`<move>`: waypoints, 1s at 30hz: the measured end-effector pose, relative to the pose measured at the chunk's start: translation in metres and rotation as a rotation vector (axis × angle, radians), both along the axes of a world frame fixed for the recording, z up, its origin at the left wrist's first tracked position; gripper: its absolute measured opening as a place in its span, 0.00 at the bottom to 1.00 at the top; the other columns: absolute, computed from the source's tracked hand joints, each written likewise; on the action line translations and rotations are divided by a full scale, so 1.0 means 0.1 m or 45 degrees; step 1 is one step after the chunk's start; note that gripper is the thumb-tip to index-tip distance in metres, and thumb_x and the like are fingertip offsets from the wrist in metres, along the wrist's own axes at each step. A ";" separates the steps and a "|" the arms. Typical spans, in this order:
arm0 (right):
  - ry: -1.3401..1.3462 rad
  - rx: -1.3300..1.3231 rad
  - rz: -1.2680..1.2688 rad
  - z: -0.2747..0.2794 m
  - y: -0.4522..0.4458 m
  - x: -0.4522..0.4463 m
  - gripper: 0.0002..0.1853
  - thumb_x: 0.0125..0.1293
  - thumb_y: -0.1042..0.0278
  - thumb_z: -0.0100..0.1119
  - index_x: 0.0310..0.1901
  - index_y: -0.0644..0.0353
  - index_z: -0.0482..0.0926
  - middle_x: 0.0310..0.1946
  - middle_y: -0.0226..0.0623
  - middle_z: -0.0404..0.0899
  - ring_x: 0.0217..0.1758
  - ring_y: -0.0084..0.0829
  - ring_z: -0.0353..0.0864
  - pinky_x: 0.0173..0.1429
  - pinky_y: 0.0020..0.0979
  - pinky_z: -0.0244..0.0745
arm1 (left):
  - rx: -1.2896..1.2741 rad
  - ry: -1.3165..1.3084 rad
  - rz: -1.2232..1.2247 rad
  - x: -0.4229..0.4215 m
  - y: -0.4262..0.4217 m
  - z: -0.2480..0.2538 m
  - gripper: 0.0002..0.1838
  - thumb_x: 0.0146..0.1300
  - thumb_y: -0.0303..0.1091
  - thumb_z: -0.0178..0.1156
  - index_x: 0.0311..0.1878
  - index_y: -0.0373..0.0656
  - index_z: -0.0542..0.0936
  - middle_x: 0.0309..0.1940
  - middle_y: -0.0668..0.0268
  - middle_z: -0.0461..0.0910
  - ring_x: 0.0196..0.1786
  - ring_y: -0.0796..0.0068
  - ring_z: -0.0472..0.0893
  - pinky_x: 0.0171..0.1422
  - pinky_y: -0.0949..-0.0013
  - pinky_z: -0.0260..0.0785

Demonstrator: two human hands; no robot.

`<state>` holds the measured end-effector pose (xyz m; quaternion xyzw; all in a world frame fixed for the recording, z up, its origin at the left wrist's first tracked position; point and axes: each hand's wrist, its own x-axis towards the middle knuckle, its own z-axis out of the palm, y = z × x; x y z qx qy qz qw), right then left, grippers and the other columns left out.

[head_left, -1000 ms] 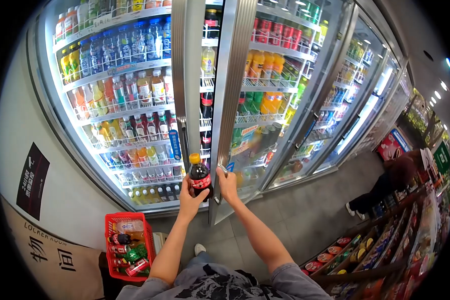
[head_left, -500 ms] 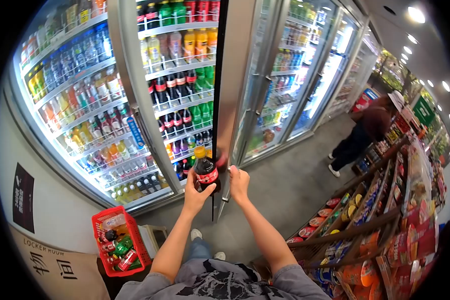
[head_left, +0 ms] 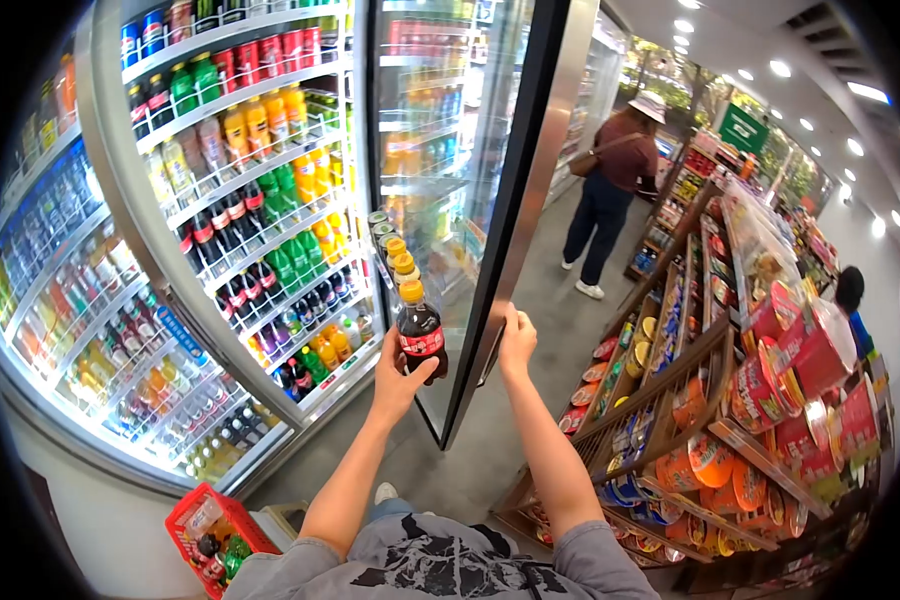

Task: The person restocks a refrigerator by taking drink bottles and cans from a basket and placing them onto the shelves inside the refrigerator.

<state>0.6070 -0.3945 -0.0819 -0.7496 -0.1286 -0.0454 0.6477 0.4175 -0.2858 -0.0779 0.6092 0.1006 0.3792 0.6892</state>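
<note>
Grey short-sleeved T-shirt [head_left: 435, 572] with black print [head_left: 420, 555], blue trousers [head_left: 394, 508], pale shoe [head_left: 385, 492]

Bright cooler shelves [head_left: 200, 117], white ceiling lights [head_left: 780, 68], glass door [head_left: 460, 190] reflections, fisheye-bent edges, black corners

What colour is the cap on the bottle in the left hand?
The cap is yellow; it shows best in the head view.

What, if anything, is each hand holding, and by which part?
The left hand holds a yellow-capped bottle around its lower body; the right hand grips the open cooler door by its handle.
</note>
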 end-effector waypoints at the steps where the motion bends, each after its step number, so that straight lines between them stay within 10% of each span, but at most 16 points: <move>1: -0.037 0.117 -0.130 0.01 -0.04 0.07 0.19 0.71 0.55 0.54 0.34 0.65 0.79 0.30 0.37 0.82 0.35 0.29 0.80 0.45 0.31 0.74 | -0.006 -0.005 -0.014 0.06 -0.02 0.01 0.44 0.56 0.33 0.73 0.72 0.37 0.59 0.59 0.61 0.74 0.62 0.71 0.74 0.68 0.65 0.62; 6: -0.374 0.344 -0.321 0.17 -0.23 0.02 0.13 0.70 0.63 0.57 0.47 0.64 0.77 0.42 0.39 0.82 0.44 0.31 0.81 0.53 0.33 0.74 | 0.023 0.097 -0.008 0.28 -0.03 0.05 0.44 0.56 0.32 0.73 0.72 0.37 0.59 0.59 0.61 0.74 0.61 0.70 0.75 0.68 0.65 0.63; 17: -0.057 0.264 0.923 0.21 0.51 -0.37 0.19 0.70 0.64 0.60 0.58 0.64 0.75 0.49 0.42 0.82 0.51 0.29 0.81 0.55 0.30 0.75 | -0.158 0.005 -0.063 0.28 0.34 0.19 0.38 0.59 0.29 0.70 0.70 0.34 0.64 0.55 0.62 0.77 0.55 0.74 0.78 0.61 0.71 0.70; 30: 0.228 0.306 1.456 -0.13 2.97 -0.66 0.22 0.70 0.60 0.61 0.60 0.64 0.73 0.51 0.35 0.80 0.52 0.23 0.79 0.54 0.26 0.74 | -0.100 0.102 0.332 -0.33 2.43 -0.11 0.32 0.64 0.32 0.66 0.68 0.33 0.66 0.53 0.65 0.75 0.55 0.76 0.77 0.61 0.71 0.69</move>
